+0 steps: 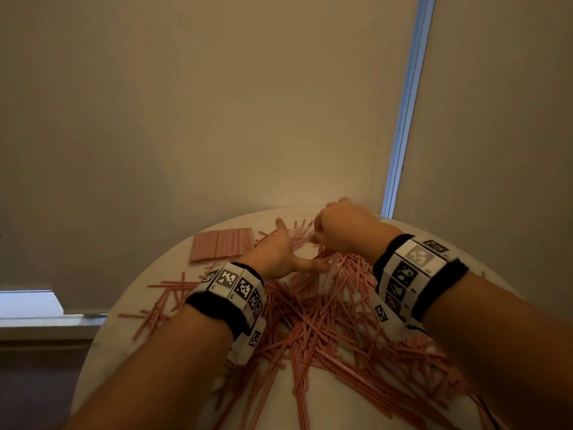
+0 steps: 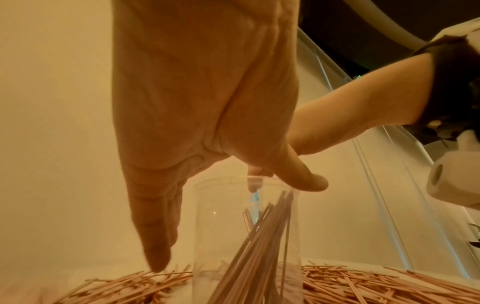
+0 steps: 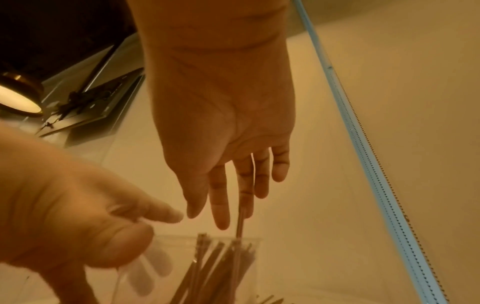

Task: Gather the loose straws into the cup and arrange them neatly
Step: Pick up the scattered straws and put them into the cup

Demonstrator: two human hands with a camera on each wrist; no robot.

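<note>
Red-and-white striped straws [image 1: 325, 321] lie scattered in a thick heap over the round white table [image 1: 102, 367]. At the far side stands a clear cup [image 2: 221, 236] with a bunch of straws [image 2: 259, 246] leaning inside. My left hand [image 1: 291, 249] holds the cup: thumb [image 2: 309, 181] on the rim, fingers [image 2: 155, 246] down its side, their pads showing through the wall in the right wrist view. My right hand [image 3: 207, 216] hovers over the cup mouth with straight fingers. One straw [image 3: 241, 224] stands up against its middle finger.
A neat flat stack of straws [image 1: 221, 243] lies at the table's far left. A plain wall rises just behind the table, with a blue-lit blind edge [image 1: 406, 103] at the right. A lamp [image 3: 18, 98] glows off to the left.
</note>
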